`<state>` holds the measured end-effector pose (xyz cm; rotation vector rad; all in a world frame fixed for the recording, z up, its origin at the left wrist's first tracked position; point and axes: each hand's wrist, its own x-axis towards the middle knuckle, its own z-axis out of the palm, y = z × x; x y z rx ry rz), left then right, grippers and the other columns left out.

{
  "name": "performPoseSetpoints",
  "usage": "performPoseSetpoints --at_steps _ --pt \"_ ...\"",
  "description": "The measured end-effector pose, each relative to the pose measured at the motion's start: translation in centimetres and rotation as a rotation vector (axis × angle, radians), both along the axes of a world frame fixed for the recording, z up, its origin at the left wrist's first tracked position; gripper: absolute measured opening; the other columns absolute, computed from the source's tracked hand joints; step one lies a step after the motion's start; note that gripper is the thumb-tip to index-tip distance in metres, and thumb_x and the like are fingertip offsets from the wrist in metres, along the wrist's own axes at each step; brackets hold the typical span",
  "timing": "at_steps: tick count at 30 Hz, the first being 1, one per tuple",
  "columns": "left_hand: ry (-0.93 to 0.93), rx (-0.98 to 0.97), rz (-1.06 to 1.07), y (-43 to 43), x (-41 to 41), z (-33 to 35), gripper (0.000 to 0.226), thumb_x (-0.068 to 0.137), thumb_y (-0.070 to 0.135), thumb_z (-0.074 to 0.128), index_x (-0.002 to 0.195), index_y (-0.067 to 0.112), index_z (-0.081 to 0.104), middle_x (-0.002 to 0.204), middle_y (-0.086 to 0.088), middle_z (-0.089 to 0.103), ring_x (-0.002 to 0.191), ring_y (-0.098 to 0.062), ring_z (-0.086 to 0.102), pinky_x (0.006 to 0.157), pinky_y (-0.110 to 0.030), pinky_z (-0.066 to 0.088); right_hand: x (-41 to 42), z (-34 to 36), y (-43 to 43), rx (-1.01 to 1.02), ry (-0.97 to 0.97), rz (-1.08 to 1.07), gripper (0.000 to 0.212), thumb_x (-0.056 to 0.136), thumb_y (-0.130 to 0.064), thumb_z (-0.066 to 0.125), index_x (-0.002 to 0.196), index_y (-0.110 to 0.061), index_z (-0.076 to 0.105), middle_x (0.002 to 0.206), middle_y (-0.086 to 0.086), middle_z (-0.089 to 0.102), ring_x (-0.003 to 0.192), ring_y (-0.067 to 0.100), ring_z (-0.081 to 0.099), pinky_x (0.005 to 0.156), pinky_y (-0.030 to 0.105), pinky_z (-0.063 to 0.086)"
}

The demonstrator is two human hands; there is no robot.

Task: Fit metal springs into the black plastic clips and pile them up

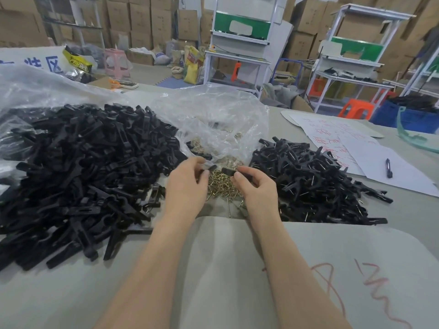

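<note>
Hands meet mid-table over springs. Right hand pinches a clip between thumb and fingers. Left hand is curled and blurred, can't tell if it grips anything. From the hands: loose clips at 9 o'clock, fitted pile at 3, bag at 12

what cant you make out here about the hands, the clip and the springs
All head view.
Whether the clip in the right hand has a spring yet: fingers cover it.
Whether the left hand holds anything: motion blur.
The springs inside the plastic bag: crinkled film veils them.
How far the left clip pile runs: cut by the left edge.
Red writing on the paper: too small.
</note>
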<state>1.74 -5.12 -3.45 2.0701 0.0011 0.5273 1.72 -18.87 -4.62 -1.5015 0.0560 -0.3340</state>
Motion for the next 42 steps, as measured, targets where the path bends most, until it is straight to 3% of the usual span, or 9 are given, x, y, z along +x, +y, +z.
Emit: performPoseSetpoints --at_steps 4,8,14,19,24,29,34,38,42 --pt "0.033 -0.046 -0.189 -1.6 -0.5 -0.1 0.025 0.090 0.013 0.060 0.113 0.022 0.057 0.091 0.010 0.061 0.079 -0.012 0.061 0.077 -0.022 0.046 -0.2 0.5 0.7 0.134 -0.059 0.046 0.015 0.087 0.000 0.065 0.088 -0.014 0.069 0.072 -0.003 0.072 0.071 0.010 0.069 0.067 0.017 0.053" --pt "0.048 -0.144 -0.178 -1.0 0.0 -0.3 0.021 0.085 0.010 0.066 0.097 0.023 0.057 0.090 0.011 0.063 0.082 0.003 0.058 0.071 -0.002 0.039 0.0 0.6 0.5 0.018 -0.112 -0.058 0.015 0.086 -0.005 0.067 0.083 -0.019 0.069 0.067 -0.011 0.065 0.064 0.001 0.059 0.066 0.019 0.047" --pt "0.096 -0.176 -0.297 -1.2 -0.1 0.0 0.019 0.082 0.004 0.068 0.097 0.016 0.067 0.085 -0.001 0.070 0.078 -0.016 0.063 0.076 -0.027 0.051 -0.1 0.8 0.8 0.032 -0.096 0.022 0.016 0.086 -0.003 0.066 0.082 -0.018 0.070 0.077 -0.001 0.071 0.074 0.008 0.066 0.072 0.019 0.053" --pt "0.095 -0.429 -0.282 -1.2 -0.1 0.3 0.033 0.082 0.004 0.070 0.105 0.024 0.056 0.087 0.006 0.064 0.071 -0.005 0.058 0.066 -0.015 0.047 -0.2 0.9 0.9 -0.044 -0.105 0.056 0.020 0.089 -0.004 0.063 0.083 -0.022 0.068 0.084 -0.002 0.071 0.080 0.005 0.066 0.076 0.017 0.051" --pt "0.096 -0.597 -0.243 -0.8 -0.2 0.6 0.023 0.082 0.003 0.070 0.103 0.009 0.060 0.086 0.000 0.069 0.079 -0.008 0.063 0.074 -0.016 0.050 -0.4 1.1 1.1 -0.131 -0.149 0.129 0.022 0.089 -0.007 0.065 0.087 -0.029 0.066 0.083 -0.010 0.070 0.078 -0.002 0.065 0.074 0.013 0.049" --pt "0.056 -0.564 -0.315 -0.7 -0.4 0.9 0.010 0.086 0.007 0.067 0.082 0.017 0.067 0.070 0.012 0.065 0.068 0.002 0.057 0.067 -0.010 0.043 -0.3 1.3 1.1 -0.235 -0.189 0.068 0.028 0.090 -0.009 0.064 0.084 -0.036 0.065 0.087 -0.016 0.068 0.085 0.000 0.066 0.082 0.019 0.050" --pt "0.056 -0.414 -0.341 -0.9 -0.7 0.9 0.027 0.092 0.014 0.062 0.068 0.026 0.060 0.057 0.016 0.054 0.056 0.005 0.046 0.057 -0.008 0.037 -0.3 1.4 1.0 -0.239 -0.173 0.059 0.021 0.093 -0.005 0.055 0.107 -0.014 0.069 0.095 -0.009 0.069 0.092 0.003 0.066 0.087 0.021 0.051" --pt "0.091 -0.422 -0.338 -0.8 -0.7 1.1 0.020 0.092 0.016 0.061 0.073 0.015 0.064 0.073 -0.008 0.058 0.073 -0.011 0.051 0.073 -0.027 0.045 -0.5 1.4 1.2 -0.187 -0.151 0.129 0.023 0.091 -0.010 0.063 0.089 -0.033 0.066 0.084 -0.016 0.071 0.087 0.002 0.067 0.083 0.020 0.052" --pt "0.115 -0.413 -0.353 -0.9 -0.9 1.2 0.010 0.093 0.013 0.060 0.088 0.012 0.068 0.083 -0.011 0.068 0.079 -0.013 0.058 0.085 -0.035 0.050 -0.4 1.5 0.9 -0.140 -0.127 0.097 0.022 0.092 -0.004 0.059 0.105 -0.019 0.068 0.095 -0.009 0.070 0.096 0.010 0.068 0.089 0.026 0.053"
